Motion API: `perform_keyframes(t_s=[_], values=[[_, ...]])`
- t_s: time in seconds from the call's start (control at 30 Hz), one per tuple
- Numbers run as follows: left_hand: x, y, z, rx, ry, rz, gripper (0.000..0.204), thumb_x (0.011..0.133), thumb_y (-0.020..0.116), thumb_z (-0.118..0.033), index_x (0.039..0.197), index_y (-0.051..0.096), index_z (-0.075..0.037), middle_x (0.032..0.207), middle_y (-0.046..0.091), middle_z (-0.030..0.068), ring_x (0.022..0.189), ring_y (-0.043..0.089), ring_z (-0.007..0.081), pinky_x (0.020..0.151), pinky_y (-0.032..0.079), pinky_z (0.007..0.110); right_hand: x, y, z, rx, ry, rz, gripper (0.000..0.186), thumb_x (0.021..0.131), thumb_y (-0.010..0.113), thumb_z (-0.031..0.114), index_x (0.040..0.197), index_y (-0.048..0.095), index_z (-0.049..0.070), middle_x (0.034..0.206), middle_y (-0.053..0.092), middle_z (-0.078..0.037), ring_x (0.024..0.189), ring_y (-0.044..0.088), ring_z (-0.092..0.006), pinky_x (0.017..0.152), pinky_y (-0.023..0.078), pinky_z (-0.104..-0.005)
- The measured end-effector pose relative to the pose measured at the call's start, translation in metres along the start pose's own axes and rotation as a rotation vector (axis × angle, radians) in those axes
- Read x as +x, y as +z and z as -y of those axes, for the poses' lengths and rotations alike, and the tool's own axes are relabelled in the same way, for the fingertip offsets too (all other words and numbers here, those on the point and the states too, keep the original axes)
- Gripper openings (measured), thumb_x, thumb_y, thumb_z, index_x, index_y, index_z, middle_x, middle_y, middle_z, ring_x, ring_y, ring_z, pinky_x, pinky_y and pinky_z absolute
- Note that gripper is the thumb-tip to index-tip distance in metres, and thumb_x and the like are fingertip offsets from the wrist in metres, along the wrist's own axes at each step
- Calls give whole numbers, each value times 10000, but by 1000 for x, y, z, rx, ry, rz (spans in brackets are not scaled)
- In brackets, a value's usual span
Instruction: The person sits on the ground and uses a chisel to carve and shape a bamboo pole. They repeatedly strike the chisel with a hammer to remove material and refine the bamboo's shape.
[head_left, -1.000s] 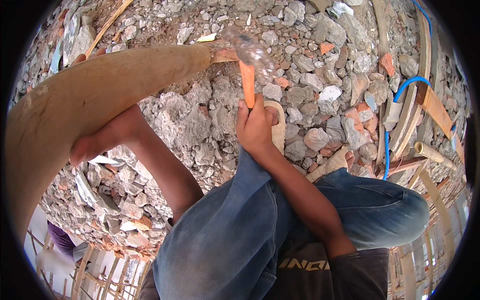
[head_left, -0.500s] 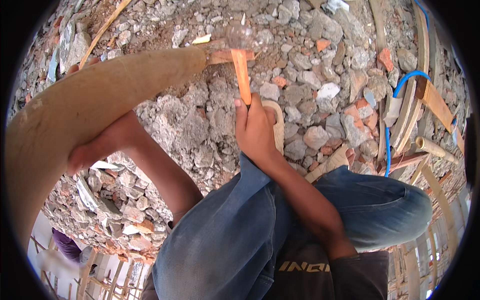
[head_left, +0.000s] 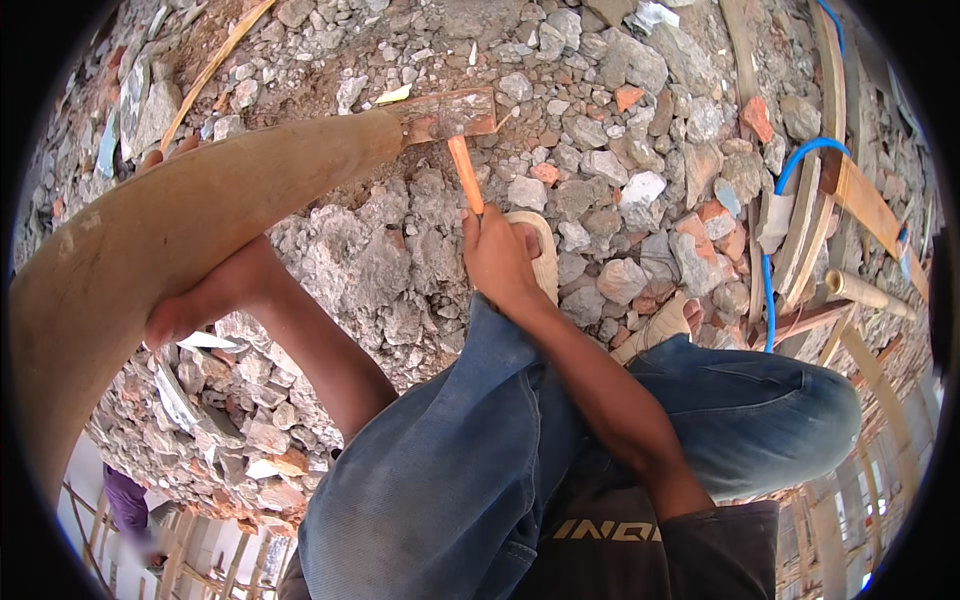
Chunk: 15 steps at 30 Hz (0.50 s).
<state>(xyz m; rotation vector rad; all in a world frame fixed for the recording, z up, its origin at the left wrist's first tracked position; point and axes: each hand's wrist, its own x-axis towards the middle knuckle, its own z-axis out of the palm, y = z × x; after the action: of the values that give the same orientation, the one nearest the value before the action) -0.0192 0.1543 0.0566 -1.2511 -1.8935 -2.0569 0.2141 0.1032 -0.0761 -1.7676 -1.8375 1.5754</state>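
A thick, pale brown curved pole [head_left: 250, 165] reaches in from the left and narrows to a rough reddish wooden piece [head_left: 450, 114] at its far end. My left hand [head_left: 215, 290] is closed round the pole from the near side, with fingertips showing over its far edge. In a closed fist, my right hand [head_left: 497, 255] holds a short orange-handled tool [head_left: 465, 172]. The tool's upper end is at the lower edge of the wooden piece; its head cannot be made out.
Broken concrete and stones [head_left: 620, 200] cover the ground. At the right lie wooden strips [head_left: 800, 240], a blue hose [head_left: 768, 300] and a pale tube [head_left: 865, 293]. My sandalled foot [head_left: 545, 255] is beside my right hand. Someone in purple [head_left: 125, 500] appears at the lower left.
The tool has come down toward me, and a blur above its handle is gone. The pole's end has shifted slightly left. My left hand keeps its hold.
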Motion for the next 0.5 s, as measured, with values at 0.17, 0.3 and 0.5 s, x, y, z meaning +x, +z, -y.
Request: perform_keyframes(t_s=[0.17,0.3,0.5], values=[[-8,18,-27,229,2,-19,1366,597,207,-1045,1395,362,53,1214,578,298,1001,661,458,880,582,562,13,-32,3,256,81,-92,322,1034,507,264,904,512,-31,626,593,-224,598,622,-433,566,457,-514],[-7,8,-26,97,-84,55,1385,575,332,-1040,1417,355,60,1266,557,304,1079,625,470,982,509,603,26,-56,-4,288,101,-154,334,1044,502,299,937,515,-17,668,590,-167,610,625,-341,579,460,-445],[-5,3,-29,100,-72,89,1234,585,498,-995,1402,429,-74,1336,528,224,1131,600,451,1016,451,647,16,-55,-17,362,167,-100,298,1022,550,262,962,515,-28,625,628,-197,580,682,-376,526,515,-440]])
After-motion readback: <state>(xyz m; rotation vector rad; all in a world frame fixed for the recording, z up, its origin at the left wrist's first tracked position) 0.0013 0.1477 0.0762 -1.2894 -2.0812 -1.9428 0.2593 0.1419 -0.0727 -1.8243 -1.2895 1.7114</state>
